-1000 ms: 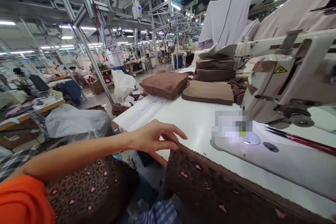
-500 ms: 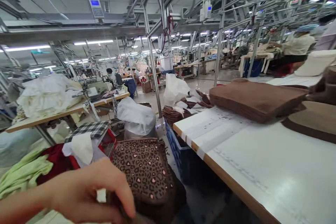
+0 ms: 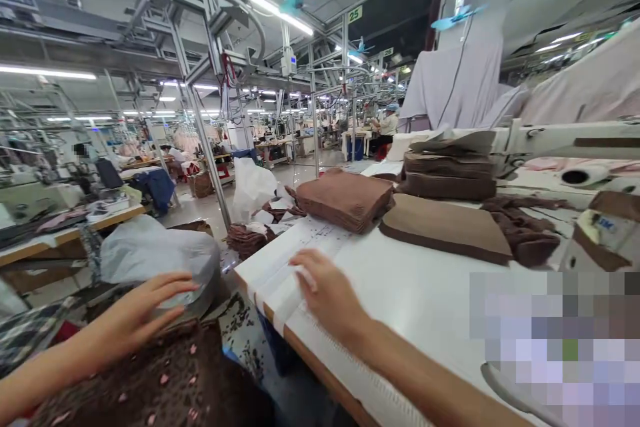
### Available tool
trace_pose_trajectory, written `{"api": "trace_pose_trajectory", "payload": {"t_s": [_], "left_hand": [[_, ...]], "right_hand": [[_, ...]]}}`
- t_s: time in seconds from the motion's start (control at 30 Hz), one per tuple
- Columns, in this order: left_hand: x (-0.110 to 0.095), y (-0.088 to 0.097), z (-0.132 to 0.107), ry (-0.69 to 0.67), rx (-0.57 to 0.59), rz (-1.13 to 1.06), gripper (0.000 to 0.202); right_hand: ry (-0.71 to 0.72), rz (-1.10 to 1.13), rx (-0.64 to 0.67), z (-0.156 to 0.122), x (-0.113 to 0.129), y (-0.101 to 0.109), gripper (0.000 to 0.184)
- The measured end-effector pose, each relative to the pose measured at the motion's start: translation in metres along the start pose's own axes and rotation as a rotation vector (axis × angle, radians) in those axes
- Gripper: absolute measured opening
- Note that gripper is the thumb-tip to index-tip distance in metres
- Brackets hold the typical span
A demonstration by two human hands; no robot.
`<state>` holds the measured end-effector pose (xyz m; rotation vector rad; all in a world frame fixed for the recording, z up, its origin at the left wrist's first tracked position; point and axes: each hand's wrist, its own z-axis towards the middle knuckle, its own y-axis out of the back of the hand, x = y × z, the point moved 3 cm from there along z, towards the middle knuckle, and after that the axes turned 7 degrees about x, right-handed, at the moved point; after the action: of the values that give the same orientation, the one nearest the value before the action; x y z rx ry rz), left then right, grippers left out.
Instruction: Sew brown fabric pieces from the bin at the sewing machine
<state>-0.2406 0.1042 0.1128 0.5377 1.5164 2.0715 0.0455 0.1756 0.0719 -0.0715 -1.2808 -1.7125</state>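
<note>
My left hand (image 3: 150, 307) is stretched out with its fingers apart, above a pile of dark brown leopard-print fabric (image 3: 170, 383) with pink spots. It holds nothing. Over the near left corner of the white table (image 3: 400, 293), my right hand (image 3: 327, 293) reaches in, slightly blurred, with thumb and fingers apart and nothing visible between them. Beyond it on the table lies a thick stack of reddish-brown fabric pieces (image 3: 345, 197). To that stack's right is a lower stack of cut brown fabric (image 3: 445, 227) with a curved edge.
Taller brown stacks (image 3: 447, 170) and a crumpled brown cloth (image 3: 525, 230) lie farther along the table. A white plastic bag (image 3: 160, 253) stands left of the table. A metal post (image 3: 205, 147) rises beyond it. Dark scraps (image 3: 243, 340) litter the floor.
The view has swung right. My left hand, earlier closed low by the leopard-print pile, is now open above it. My right hand has come into view over the table.
</note>
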Motion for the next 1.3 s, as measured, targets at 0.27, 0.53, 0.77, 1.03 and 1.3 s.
{"api": "trace_pose_trajectory", "payload": {"t_s": [0.27,0.53,0.77,1.03,1.3], "left_hand": [[-0.091,-0.089,0.304,-0.199,0.010,-0.198,0.028],[-0.089,-0.133,0.396,-0.049,0.157,-0.334,0.033],[-0.082,-0.127,0.395,0.021,0.182,-0.424,0.033],[-0.096,-0.095,0.390,-0.017,-0.082,-0.403,0.034],[-0.151,-0.052,0.294,-0.257,0.407,-0.486,0.031]], "right_hand": [[-0.853,-0.533,-0.266,-0.022,-0.161,0.146,0.019],[-1.053,-0.632,-0.170,-0.022,-0.193,0.151,0.016],[-1.052,-0.627,-0.194,-0.023,-0.196,0.153,0.015],[-0.780,-0.901,-0.159,-0.031,-0.166,0.145,0.005],[-0.259,-0.888,0.127,-0.110,-0.083,0.067,0.021]]}}
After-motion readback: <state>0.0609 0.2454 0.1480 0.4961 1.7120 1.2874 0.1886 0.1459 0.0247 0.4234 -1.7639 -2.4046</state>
